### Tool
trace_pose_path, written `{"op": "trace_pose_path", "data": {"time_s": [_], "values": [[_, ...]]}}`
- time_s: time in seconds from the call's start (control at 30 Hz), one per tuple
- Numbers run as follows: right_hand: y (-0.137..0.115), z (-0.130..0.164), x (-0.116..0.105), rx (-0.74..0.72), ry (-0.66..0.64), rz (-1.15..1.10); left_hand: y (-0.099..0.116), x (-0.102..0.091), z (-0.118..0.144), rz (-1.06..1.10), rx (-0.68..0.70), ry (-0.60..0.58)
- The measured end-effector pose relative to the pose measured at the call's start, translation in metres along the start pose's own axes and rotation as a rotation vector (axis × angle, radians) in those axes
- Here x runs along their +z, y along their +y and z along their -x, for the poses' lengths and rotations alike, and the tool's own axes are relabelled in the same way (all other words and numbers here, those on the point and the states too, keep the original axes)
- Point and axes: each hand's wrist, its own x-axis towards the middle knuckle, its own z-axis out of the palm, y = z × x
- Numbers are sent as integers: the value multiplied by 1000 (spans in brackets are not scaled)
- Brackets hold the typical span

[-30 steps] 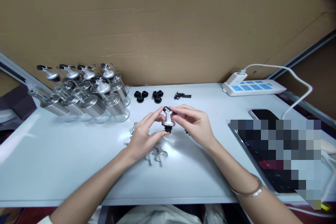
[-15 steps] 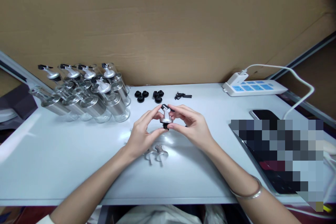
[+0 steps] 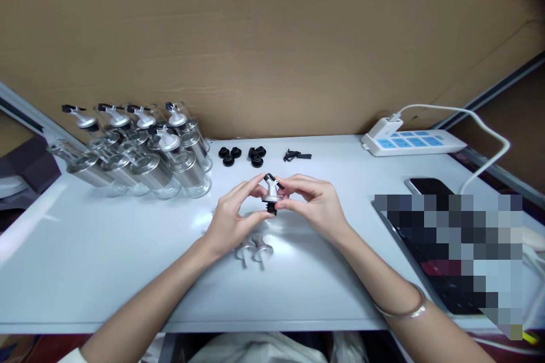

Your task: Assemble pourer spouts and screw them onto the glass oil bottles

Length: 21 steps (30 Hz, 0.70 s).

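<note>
Between my two hands, just above the table, is a silver pour spout (image 3: 271, 195) with a black flip cap on top and a black ribbed stopper below. My left hand (image 3: 233, 212) pinches it from the left, thumb at the stopper and fingers near the cap. From the right, my right hand (image 3: 317, 207) grips it with thumb and fingers by the silver body and cap. Bare metal spouts (image 3: 258, 249) lie on the table just below my hands; others are partly hidden behind my left hand.
Glass bottles with steel sleeves (image 3: 155, 170), several topped with spouts, crowd the left. Black rubber stoppers (image 3: 230, 156) and small black cap pieces (image 3: 296, 155) lie at the back. A power strip (image 3: 417, 143), a phone (image 3: 428, 187) and a blurred-out dark device (image 3: 395, 227) occupy the right.
The spout has shifted slightly down and to the right in my hands, and its black cap sits at a slightly different angle. My right hand has lowered a little with it.
</note>
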Motion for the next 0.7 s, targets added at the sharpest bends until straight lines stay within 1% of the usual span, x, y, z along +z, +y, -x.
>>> {"op": "trace_pose_path", "data": {"time_s": [0.23, 0.4, 0.5, 0.57, 0.63, 0.7], "values": [[1, 1, 0, -19, -23, 41, -2, 0, 0, 22, -35, 12], [0, 4, 6, -43, -20, 39, -3, 2, 1, 37, -34, 60], [-2, 7, 9, -33, -5, 15, -3, 2, 1, 30, -43, 82], [-4, 7, 10, 19, 13, -49, -3, 2, 1, 18, -47, 105], [-4, 6, 11, 134, 3, -146, -2, 1, 0, 0, -41, 118], [-4, 4, 11, 272, -47, -225, 0, 1, 0, -28, -22, 103]]}}
